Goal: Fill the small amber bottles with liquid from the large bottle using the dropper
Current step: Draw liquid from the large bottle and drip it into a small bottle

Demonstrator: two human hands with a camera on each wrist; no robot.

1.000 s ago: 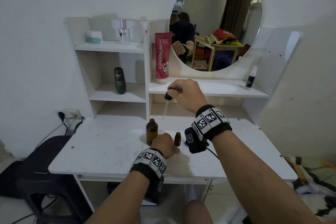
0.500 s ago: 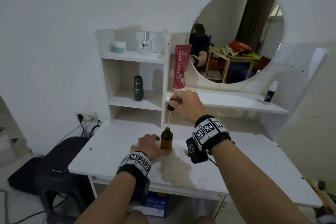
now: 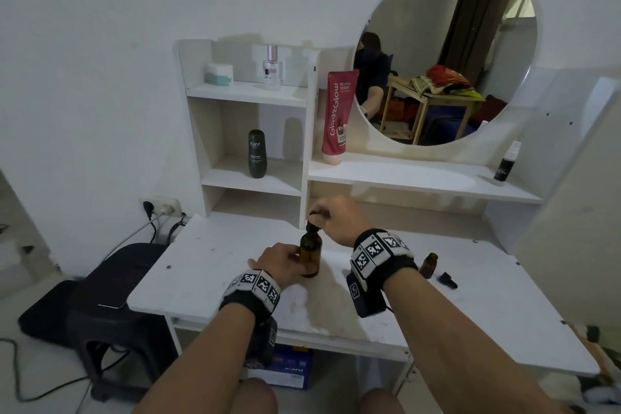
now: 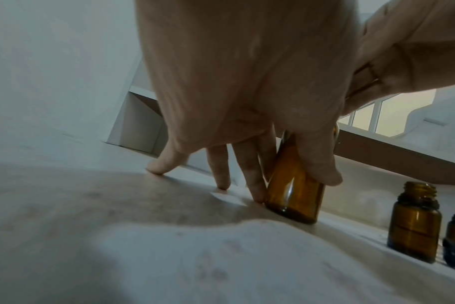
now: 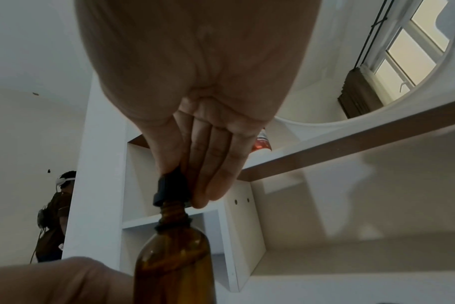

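Note:
The large amber bottle (image 3: 311, 257) stands upright on the white desk (image 3: 215, 265). My left hand (image 3: 291, 258) grips its body between thumb and fingers, as the left wrist view shows on the bottle (image 4: 294, 195). My right hand (image 3: 323, 216) pinches the black dropper cap (image 3: 312, 224), which sits at the bottle's neck with the pipette down inside. In the right wrist view the cap (image 5: 170, 187) rests just above the threaded neck of the bottle (image 5: 174, 257). A small amber bottle (image 3: 430, 264) stands open to the right.
A loose black cap (image 3: 448, 280) lies beside the small bottle. Shelves behind hold a red tube (image 3: 337, 118), a dark green bottle (image 3: 257, 154) and a small spray bottle (image 3: 505, 161). A black stool (image 3: 111, 282) stands left of the desk.
My left hand left the small bottle and took hold of the large one. My right hand lowered the dropper into the large bottle until its cap reached the neck.

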